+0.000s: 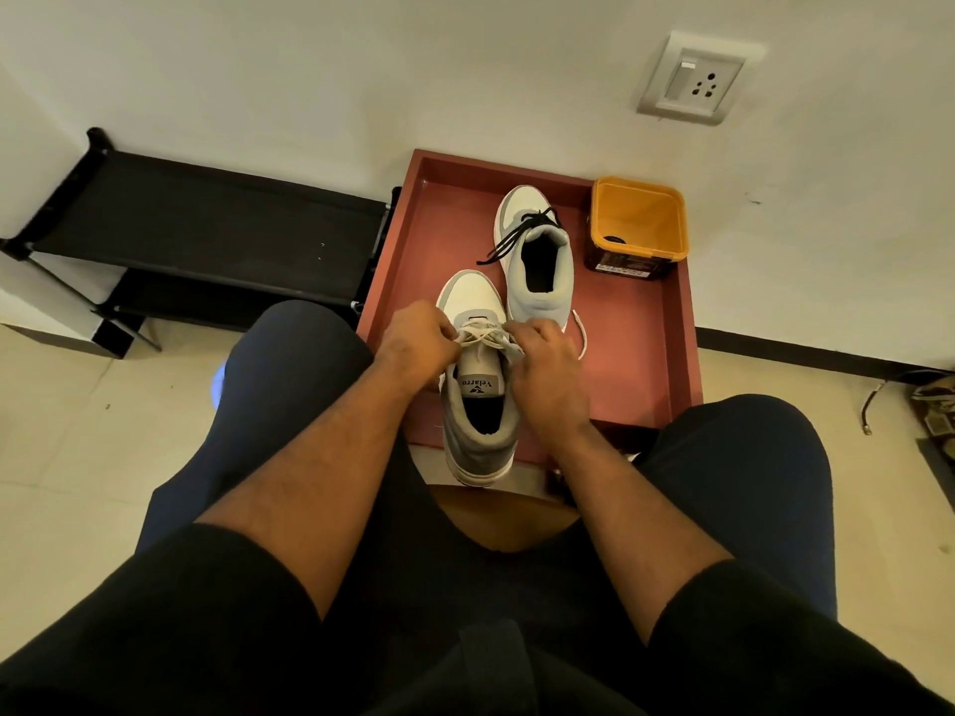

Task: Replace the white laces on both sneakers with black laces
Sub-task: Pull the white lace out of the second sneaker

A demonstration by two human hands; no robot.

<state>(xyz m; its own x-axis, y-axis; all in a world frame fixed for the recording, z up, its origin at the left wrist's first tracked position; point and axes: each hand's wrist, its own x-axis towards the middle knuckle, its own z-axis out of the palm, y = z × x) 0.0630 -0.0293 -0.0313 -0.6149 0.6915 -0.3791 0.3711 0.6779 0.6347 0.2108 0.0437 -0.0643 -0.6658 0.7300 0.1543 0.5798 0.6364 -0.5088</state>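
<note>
Two grey-and-white sneakers stand on a reddish tray [641, 364]. The far sneaker [540, 250] carries a black lace [522, 232] that trails off to its left. The near sneaker [478, 400] is threaded with a white lace [483, 337]. My left hand [416, 343] pinches that white lace on the shoe's left side. On the right side my right hand [545, 366] grips the same lace with curled fingers. A loose white lace [581, 333] lies on the tray just beyond my right hand.
An orange tub [638, 224] stands at the tray's far right corner. A black shoe rack [206, 235] is against the wall to the left. My knees flank the tray, and a wall socket [695, 80] is above.
</note>
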